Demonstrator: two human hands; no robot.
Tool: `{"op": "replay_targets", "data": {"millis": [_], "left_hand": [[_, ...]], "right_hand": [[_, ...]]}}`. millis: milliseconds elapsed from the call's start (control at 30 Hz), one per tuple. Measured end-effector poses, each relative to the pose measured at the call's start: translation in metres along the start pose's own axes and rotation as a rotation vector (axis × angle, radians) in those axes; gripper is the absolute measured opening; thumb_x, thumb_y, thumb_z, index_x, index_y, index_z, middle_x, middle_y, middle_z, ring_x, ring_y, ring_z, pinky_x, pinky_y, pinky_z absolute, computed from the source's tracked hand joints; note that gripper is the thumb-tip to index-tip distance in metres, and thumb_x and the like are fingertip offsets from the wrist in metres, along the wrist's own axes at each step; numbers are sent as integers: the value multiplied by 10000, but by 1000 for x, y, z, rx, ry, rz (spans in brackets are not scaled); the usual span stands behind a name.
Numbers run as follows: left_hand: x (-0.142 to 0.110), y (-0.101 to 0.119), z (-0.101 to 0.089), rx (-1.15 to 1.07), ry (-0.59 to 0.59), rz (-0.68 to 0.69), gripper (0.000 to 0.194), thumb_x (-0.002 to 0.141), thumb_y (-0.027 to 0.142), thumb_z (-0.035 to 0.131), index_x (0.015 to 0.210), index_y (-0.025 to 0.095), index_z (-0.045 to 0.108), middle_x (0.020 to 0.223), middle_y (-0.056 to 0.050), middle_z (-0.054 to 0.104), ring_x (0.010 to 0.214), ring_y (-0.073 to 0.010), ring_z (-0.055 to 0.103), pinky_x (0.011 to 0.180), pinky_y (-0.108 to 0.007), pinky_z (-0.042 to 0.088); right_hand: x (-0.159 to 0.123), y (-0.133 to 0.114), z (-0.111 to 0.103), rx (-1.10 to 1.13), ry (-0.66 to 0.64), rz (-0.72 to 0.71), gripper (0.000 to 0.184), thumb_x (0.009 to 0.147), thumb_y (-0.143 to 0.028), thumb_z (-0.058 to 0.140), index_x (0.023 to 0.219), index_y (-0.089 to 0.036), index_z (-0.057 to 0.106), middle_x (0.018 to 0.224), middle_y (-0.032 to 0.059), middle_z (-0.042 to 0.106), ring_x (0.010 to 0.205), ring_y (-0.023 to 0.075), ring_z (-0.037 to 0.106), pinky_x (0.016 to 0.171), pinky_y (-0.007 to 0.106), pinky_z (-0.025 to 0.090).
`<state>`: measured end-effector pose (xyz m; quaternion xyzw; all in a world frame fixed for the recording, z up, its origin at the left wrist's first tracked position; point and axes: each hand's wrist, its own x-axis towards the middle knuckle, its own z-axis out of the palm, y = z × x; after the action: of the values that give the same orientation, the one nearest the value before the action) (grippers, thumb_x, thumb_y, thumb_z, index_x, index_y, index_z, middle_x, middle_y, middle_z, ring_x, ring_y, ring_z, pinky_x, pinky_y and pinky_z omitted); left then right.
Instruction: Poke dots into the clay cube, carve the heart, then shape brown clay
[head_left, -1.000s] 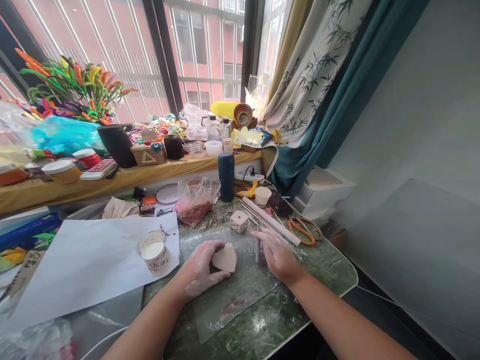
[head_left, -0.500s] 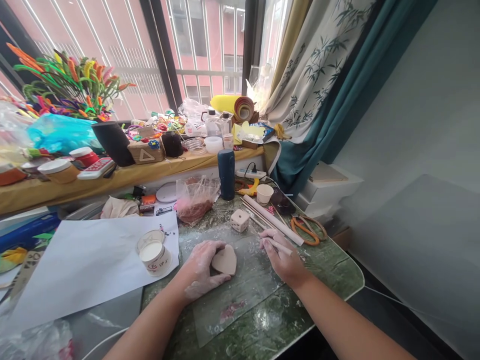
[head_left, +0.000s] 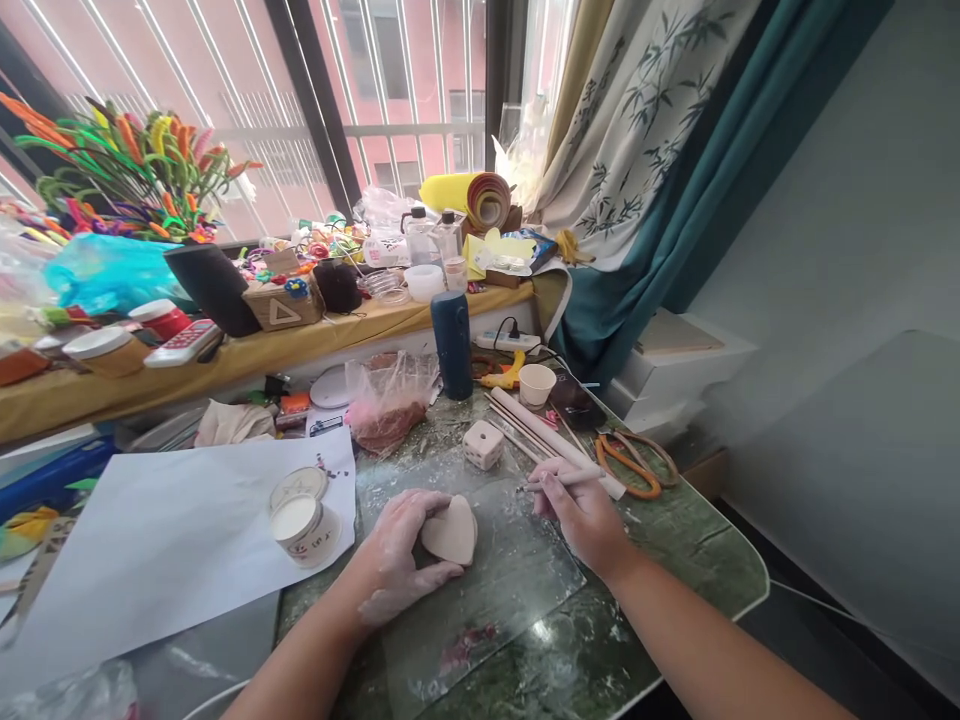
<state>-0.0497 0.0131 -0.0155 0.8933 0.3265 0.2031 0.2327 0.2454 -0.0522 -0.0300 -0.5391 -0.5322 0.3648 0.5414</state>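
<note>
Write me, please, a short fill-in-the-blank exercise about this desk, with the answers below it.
The ____ hand holds the stick.
The ____ hand curls around the pale piece.
The die shows ____ on its top face.
The jar stands on a sheet of white ____.

Missing words: right; left; one dot; paper.

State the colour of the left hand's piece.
The piece is off-white, clearest in the head view.

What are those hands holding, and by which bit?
The left hand holds the clay piece around its left edge; the right hand grips a stick-like tool partway along.
</note>
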Motion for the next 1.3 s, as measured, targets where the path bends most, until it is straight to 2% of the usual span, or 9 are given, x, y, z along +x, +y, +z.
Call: {"op": "replay_targets", "data": {"millis": [200, 400, 567, 733, 967, 1300], "left_hand": [[1, -2, 0, 9, -15, -19, 644, 802, 474, 816, 1346, 270, 539, 1286, -119, 645, 1197, -329, 613, 1033, -504, 516], [5, 9, -5, 8, -21, -43, 609, 755, 417, 848, 1288, 272, 592, 1239, -108, 675, 1151, -328, 642, 1005, -497, 540], [5, 16, -9, 22, -25, -59, 599, 755, 352, 857, 1286, 270, 594, 1247, -103, 677, 1164, -321, 640, 1016, -483, 537], [3, 13, -9, 33, -13, -47, 620, 799, 436, 833, 1330, 268, 560, 1285, -116, 661, 1198, -327, 626, 1032, -487, 529], [2, 12, -8, 33, -16, -40, 624, 794, 398, 835, 1335, 270, 552, 1284, -120, 660, 1199, -335, 629, 1034, -506, 532], [3, 15, -10, 21, -4, -49, 649, 746, 429, 864, 1318, 275, 598, 1260, -110, 684, 1168, -328, 650, 1009, -476, 552]], "right_hand": [[7, 5, -1, 135, 52, 62, 356, 1021, -541, 488, 934, -225, 627, 629, -25, 589, 558, 154, 530, 550, 274, 427], [6, 5, -1, 98, 24, 75, 320, 1012, -508, 497, 923, -229, 627, 639, -18, 600, 573, 163, 537, 554, 278, 439], [2, 3, -2, 135, -39, 60, 191, 996, -389, 499, 1008, -231, 607, 696, -15, 608, 629, 168, 552, 578, 273, 451], [2, -2, -4, 104, -74, 9, 117, 968, -293, 510, 990, -230, 606, 784, 7, 626, 731, 177, 577, 653, 282, 475], [4, 1, -4, 36, -75, 26, 142, 972, -315, 496, 994, -234, 611, 774, 4, 629, 706, 180, 569, 642, 285, 469], [5, -5, -3, -1, -75, 55, 148, 957, -330, 506, 992, -232, 612, 728, -3, 632, 660, 172, 566, 616, 287, 464]]}}
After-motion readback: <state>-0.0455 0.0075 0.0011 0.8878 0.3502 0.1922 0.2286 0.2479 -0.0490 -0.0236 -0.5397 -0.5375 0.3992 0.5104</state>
